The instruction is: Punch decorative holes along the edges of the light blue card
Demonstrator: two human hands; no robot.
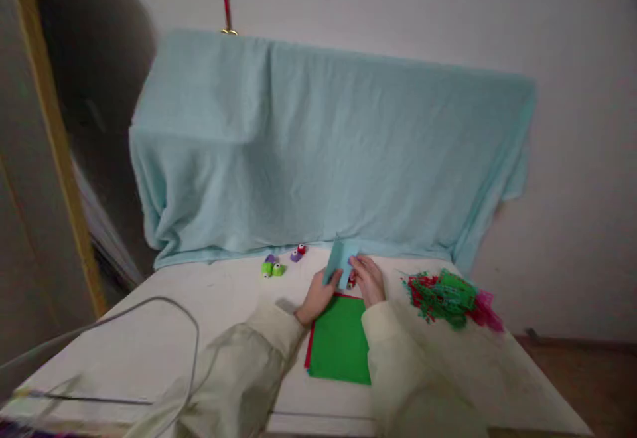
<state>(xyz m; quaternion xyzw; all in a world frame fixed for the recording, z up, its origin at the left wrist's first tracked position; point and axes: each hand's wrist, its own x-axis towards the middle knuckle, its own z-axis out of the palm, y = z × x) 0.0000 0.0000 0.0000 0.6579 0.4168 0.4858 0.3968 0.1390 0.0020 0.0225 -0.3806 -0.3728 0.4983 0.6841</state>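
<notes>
A light blue folded sheet (334,256) stands partly opened above the table, its two panels meeting at an upright fold. My left hand (320,296) grips its lower left side, thumb across the front. Against the right panel, my right hand (368,277) has its fingers bent and closed. A small red toy with a white eye (351,282) shows beneath those fingertips, seemingly held in them; most of it is hidden. Under both wrists lies a green sheet (341,340), with red and blue edges of other sheets showing from below it.
Green and purple eyed toys (273,268) and a red and purple one (297,253) sit at the back left. A tangled green, red and pink mesh pile (450,298) lies right. A grey cable (192,322) loops across the left of the white table (233,292). Pale blue cloth (328,146) hangs behind.
</notes>
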